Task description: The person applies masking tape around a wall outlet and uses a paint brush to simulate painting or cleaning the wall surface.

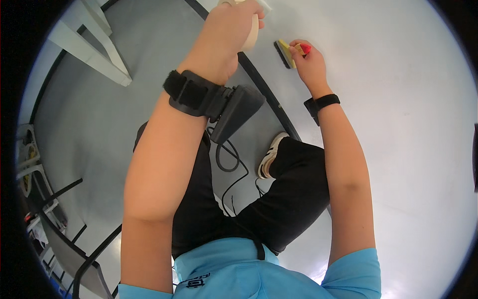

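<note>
At the top of the head view my left hand [233,22] grips a cream-coloured object [252,36] with a rounded edge. The hand hides much of it, so its kind is unclear. A small whitish piece shows just beyond my fingers. To the right, over the white surface, my right hand [313,65] holds a brush [285,54] by its handle. The brush has a yellow body, a row of black bristles facing left and a red handle tip. A gap separates the brush from the cream object.
A white tabletop [403,112] fills the right side, its black edge [269,93] running diagonally. White table legs [93,56] stand upper left. A black-framed chair [71,254] is lower left. A black device [239,112] is strapped to my left wrist, near a hanging cable [242,179].
</note>
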The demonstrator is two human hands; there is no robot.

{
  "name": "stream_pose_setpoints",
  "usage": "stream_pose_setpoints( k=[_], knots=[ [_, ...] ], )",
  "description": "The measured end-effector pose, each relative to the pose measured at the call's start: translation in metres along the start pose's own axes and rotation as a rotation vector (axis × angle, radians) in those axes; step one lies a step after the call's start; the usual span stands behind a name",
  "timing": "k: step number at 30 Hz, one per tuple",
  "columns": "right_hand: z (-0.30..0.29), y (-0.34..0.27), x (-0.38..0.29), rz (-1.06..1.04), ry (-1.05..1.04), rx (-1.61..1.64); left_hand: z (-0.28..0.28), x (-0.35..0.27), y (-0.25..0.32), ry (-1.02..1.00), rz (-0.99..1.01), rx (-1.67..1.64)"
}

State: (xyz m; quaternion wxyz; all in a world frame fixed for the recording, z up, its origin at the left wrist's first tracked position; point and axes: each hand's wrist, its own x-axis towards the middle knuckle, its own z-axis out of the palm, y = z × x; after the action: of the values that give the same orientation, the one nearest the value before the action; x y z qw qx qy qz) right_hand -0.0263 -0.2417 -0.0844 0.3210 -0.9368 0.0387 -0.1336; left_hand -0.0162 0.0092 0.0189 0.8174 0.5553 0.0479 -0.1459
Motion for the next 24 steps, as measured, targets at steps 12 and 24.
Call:
stream_pose_setpoints(
  k=[12, 24],
  knots=[
    [0.007, -0.013, 0.001, -0.047, -0.002, -0.143, 0.002, -0.006, -0.001, 0.021, 0.037, -0.034],
    [0.012, -0.011, -0.001, 0.103, -0.125, -0.277, 0.000, -0.008, 0.002, -0.029, 0.075, -0.035]
  ],
)
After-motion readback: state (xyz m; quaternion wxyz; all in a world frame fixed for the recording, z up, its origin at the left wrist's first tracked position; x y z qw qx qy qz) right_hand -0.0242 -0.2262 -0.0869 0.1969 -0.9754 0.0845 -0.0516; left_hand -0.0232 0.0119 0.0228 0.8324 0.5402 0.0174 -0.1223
